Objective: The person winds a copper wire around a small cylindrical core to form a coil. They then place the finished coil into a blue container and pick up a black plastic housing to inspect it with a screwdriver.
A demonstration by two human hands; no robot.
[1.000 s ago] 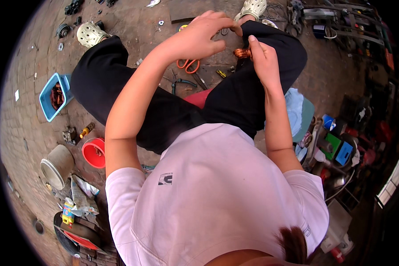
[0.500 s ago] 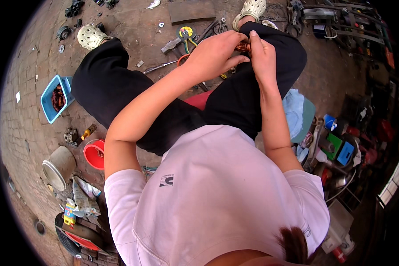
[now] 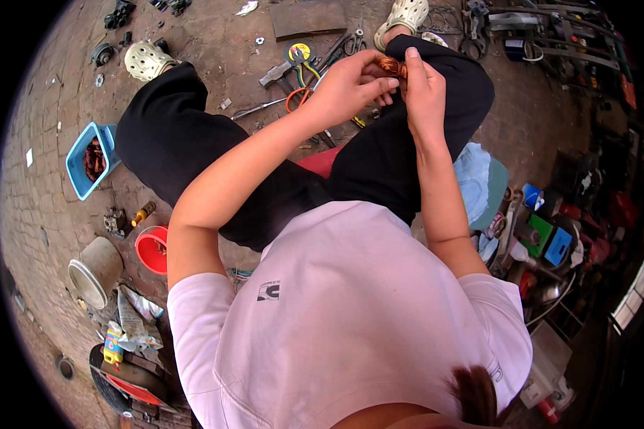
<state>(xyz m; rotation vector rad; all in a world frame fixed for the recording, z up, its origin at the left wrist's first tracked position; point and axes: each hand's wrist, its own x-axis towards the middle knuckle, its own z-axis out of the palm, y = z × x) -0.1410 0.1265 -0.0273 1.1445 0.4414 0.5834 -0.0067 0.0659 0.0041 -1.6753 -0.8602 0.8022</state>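
A small bundle of copper wire is held over my right leg, out in front of me. My right hand grips its right end, thumb pointing up along it. Curled fingers of my left hand close round the other end, with the thumb lower and a little apart from the wire. The hands hide part of the bundle. On the ground just beyond the left hand are a hammer, pliers with yellow-green handles and scissors.
To the left stand a blue plastic basket of copper-coloured coils, a red bucket and a pale bucket. A flat slab lies ahead. Metal parts and tools crowd the right side, near a light-blue cloth.
The left hand has turned and its fingers have curled, with the thumb lower. More of the copper bundle shows between the hands. The right hand has barely moved.
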